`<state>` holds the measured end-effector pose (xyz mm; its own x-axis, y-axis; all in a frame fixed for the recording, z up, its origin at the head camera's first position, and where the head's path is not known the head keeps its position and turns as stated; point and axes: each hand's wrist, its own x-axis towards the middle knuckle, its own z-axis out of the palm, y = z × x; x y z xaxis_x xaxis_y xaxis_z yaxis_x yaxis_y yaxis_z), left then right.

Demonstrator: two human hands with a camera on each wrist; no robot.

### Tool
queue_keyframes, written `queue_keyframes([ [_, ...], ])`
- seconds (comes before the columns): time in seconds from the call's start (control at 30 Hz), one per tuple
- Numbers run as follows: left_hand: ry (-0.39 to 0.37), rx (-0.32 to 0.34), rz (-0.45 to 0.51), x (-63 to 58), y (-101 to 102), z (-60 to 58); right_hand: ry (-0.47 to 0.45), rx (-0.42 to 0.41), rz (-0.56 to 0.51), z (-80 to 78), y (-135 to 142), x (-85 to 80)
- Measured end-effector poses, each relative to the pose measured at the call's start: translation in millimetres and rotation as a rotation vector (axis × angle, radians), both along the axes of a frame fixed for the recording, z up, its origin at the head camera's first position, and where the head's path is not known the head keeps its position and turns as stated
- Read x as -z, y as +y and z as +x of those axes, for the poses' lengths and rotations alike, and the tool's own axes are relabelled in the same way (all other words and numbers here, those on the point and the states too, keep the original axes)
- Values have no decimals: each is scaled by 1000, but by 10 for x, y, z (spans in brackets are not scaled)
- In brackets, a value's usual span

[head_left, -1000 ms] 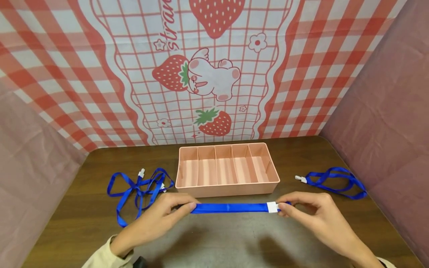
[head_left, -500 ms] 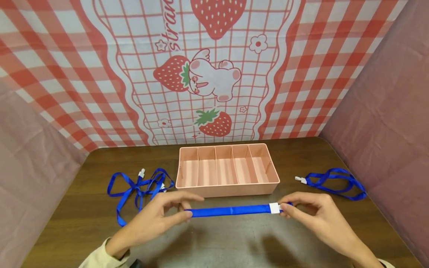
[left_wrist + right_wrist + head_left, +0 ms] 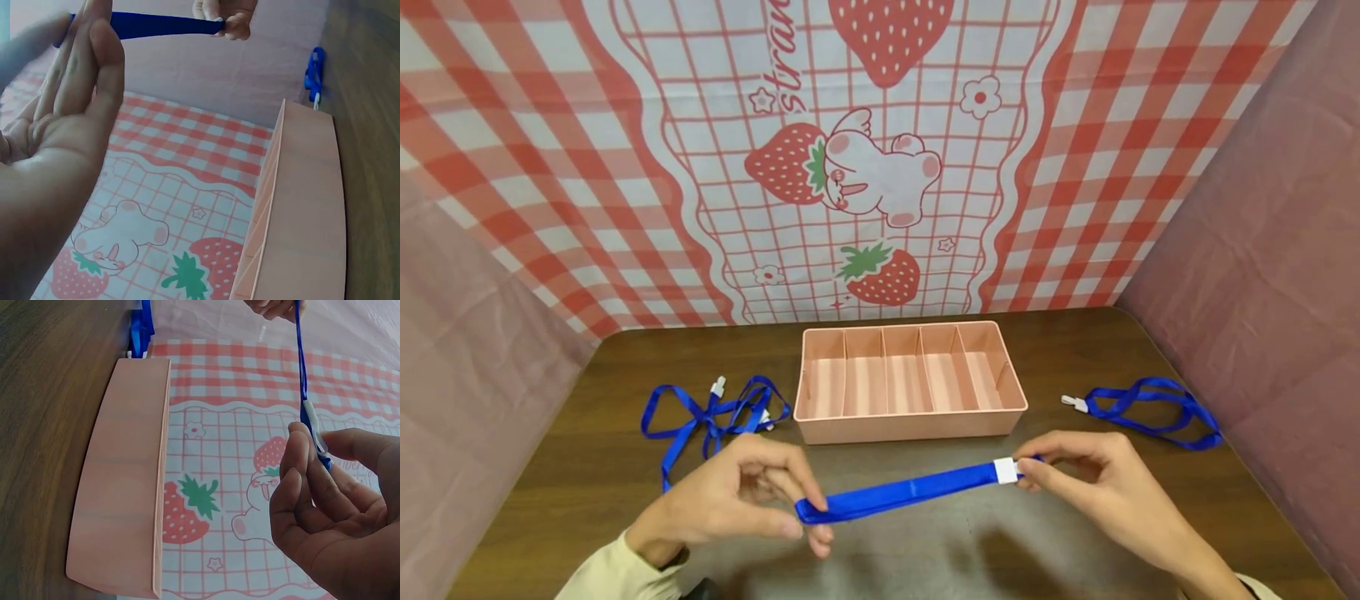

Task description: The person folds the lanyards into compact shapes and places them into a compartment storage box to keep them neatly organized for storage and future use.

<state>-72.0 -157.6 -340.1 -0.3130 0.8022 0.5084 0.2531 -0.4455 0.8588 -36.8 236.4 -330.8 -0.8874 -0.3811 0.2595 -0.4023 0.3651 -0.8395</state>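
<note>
A folded blue lanyard (image 3: 902,493) stretches between the two hands above the table, its left end lower than its right. My right hand (image 3: 1097,492) pinches the end by the white clip (image 3: 1006,471) between thumb and fingers, as the right wrist view also shows. At the other end, my left hand (image 3: 737,492) holds the looped strap between its fingers, with the thumb close beside it. In the left wrist view the fingers (image 3: 75,75) of this hand look fairly straight and hide part of the strap.
Behind the hands stands a pink box (image 3: 910,427) with several compartments. Tangled blue lanyards (image 3: 681,433) with white clips lie left of it, partly behind the left hand. Another blue lanyard (image 3: 1150,408) lies on the right of the wooden table (image 3: 587,417). A strawberry-print cloth (image 3: 880,192) hangs behind.
My left hand has moved down and left, and its grip on the strap has shifted from thumb and finger to between the fingers. The lanyard now slants; the right hand has barely moved.
</note>
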Motion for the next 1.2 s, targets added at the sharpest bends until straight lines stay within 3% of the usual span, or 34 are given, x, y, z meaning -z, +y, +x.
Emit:
queue_keyframes([
  [0.07,-20,-37,-13,22,0,-4,0,-3,1,-5,0,8],
  [0.17,32,-161,-38,55,5,-18,-2,-5,4,-12,6,24],
  [0.23,59,-210,-50,47,19,-24,2,-17,2,-10,9,33],
  [0.3,58,-186,-34,16,47,-23,-12,-39,-4,-14,10,38],
  [0.43,-8,-23,-15,-75,128,-13,-36,-89,-6,-27,-2,45],
  [0.5,11,-31,-57,-92,163,-12,-27,-99,0,-32,-10,54],
  [0.67,182,-237,-238,-54,241,0,26,-119,38,-43,-42,107],
  [0.8,325,-343,-310,-24,309,14,62,-133,64,-70,-83,152],
  [1.07,466,-520,-349,-47,469,53,166,-99,123,-109,-146,159],
  [1.2,455,-595,-352,-70,552,87,228,-92,144,-131,-198,130],
])
